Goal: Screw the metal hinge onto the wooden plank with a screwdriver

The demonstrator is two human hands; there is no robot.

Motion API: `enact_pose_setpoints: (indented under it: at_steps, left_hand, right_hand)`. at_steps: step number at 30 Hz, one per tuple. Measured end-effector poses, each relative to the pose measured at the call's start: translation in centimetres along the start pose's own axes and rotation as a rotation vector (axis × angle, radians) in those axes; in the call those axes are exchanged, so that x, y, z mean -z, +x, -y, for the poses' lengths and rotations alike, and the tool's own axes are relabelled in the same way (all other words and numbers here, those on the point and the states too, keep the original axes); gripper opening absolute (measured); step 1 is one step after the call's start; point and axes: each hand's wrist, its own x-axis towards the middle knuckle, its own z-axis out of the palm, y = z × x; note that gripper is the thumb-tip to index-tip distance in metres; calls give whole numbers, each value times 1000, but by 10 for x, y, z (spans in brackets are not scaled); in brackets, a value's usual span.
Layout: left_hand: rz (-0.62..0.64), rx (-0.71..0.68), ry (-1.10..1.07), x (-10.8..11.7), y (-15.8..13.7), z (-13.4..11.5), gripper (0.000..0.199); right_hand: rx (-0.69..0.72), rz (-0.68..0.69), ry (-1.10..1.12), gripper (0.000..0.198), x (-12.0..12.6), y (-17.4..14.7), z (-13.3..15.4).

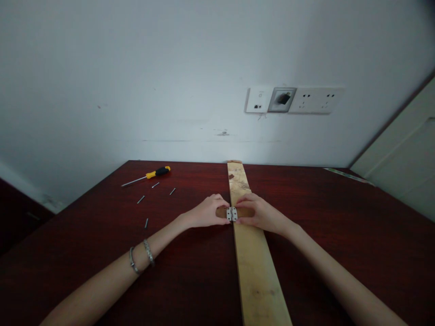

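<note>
In the head view, the work appears to be at an early stage. The white hinge (229, 213) lies at the centre of things, opened out at the left edge of the long plank (258, 271), which runs from twelve o'clock down to between five and six. The hinge's right leaf is over the wood; the left leaf seems to reach past the edge. So the hinge is in place against the board, but it looks unfastened: its holes show as dark dots, though they are too small here for me to be sure that all are bare. Four metal fasteners (141, 199) lie loose on the dark red table (190, 280), around nine to ten o'clock of the hinge, and the screwdriver (158, 172) rests beyond them near ten, with no hand on it. Whatever fixing the hinge calls for is, in my judgement, not yet done.

The left hand (204, 212) comes in from eight o'clock, thumb and forefinger closed to a small gap and holding the hinge's left leaf by its far and near edges. The right hand (267, 216) comes in from four o'clock and mirrors it, its fingers narrowed on the right leaf, just above the plank.
</note>
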Motion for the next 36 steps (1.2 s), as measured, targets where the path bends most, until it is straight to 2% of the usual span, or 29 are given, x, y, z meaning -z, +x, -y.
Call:
enact_pose_setpoints:
  at_steps: [22,36]
  left_hand:
    - [3,-8,33,-1,0,1,41]
    - [7,-9,50,-2,0,3,43]
  right_hand:
    - [27,-24,14,31,-1,-1,-2]
    - [15,31,9,32,2,-1,-2]
